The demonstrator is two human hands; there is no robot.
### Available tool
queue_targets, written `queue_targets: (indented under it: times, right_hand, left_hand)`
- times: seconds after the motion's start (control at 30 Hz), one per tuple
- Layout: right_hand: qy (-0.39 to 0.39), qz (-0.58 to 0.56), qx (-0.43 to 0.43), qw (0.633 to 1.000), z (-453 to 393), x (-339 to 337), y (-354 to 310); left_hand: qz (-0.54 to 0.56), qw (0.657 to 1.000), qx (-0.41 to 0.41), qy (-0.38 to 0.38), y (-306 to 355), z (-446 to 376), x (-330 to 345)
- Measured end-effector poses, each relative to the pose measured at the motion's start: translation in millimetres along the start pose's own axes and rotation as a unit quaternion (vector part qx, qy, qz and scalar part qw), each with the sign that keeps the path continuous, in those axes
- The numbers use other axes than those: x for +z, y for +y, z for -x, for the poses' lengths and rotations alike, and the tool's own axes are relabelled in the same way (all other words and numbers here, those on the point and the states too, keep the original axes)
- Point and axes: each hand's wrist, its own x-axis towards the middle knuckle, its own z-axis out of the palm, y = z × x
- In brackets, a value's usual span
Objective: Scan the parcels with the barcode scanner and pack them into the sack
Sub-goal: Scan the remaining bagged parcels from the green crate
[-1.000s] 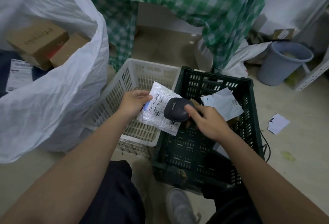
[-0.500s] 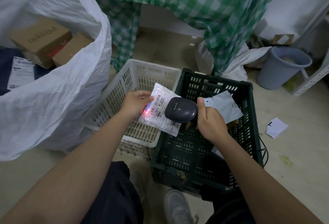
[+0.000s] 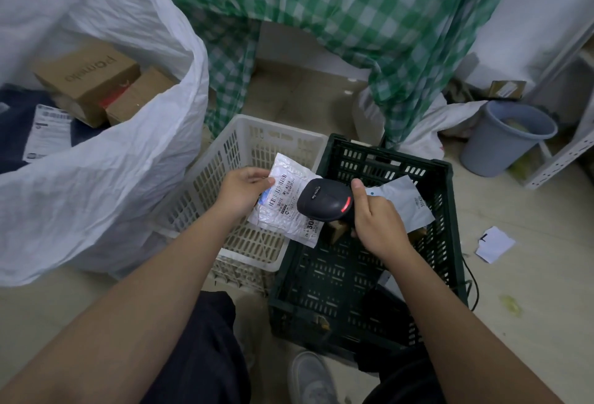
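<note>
My left hand [image 3: 242, 193] pinches a small white bubble-wrap parcel [image 3: 284, 210] by its left edge, label facing up, above the white crate [image 3: 266, 137]. My right hand [image 3: 374, 220] grips a black barcode scanner [image 3: 324, 199] whose head points at the parcel's label; a red light glows on its top. Another white flat parcel [image 3: 408, 202] lies in the dark green crate [image 3: 443, 210] behind my right hand. The big white sack [image 3: 122, 185] stands open at the left with cardboard boxes [image 3: 93, 82] and a dark labelled bag [image 3: 48, 132] inside.
A green checked cloth [image 3: 369, 18] hangs over a table behind the crates. A grey bucket [image 3: 504, 137] and a white shelf frame [image 3: 565, 153] stand at the right. A paper scrap [image 3: 495, 244] and a black cable [image 3: 472, 288] lie on the floor.
The scanner's red beam on the label half a second ago is gone; a red light now shows on the scanner top. The scanner has turned more upright in my right hand.
</note>
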Motion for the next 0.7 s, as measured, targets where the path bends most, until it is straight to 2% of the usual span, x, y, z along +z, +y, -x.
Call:
queue_targets:
  times: [0.17, 0.27, 0.37, 0.57, 0.7]
  right_hand:
    - [0.068, -0.073, 0.055, 0.994, 0, -12, -25]
    - [0.099, -0.099, 0.046, 0.989, -3, -19, -52]
    - [0.099, -0.152, 0.027, 0.983, -8, -14, -93]
    - [0.111, -0.226, 0.018, 0.968, -14, 10, -179]
    - [0.117, -0.217, 0.029, 0.969, -39, 37, -206]
  left_hand:
    - [0.053, 0.997, 0.032, 0.055, 20, 23, -20]
    - [0.039, 0.993, 0.075, 0.088, 44, 42, -47]
    - [0.050, 0.979, 0.130, 0.151, 72, 62, -85]
    - [0.040, 0.905, 0.246, 0.344, 120, 82, -193]
    - [-0.013, 0.865, 0.275, 0.419, 138, 62, -256]
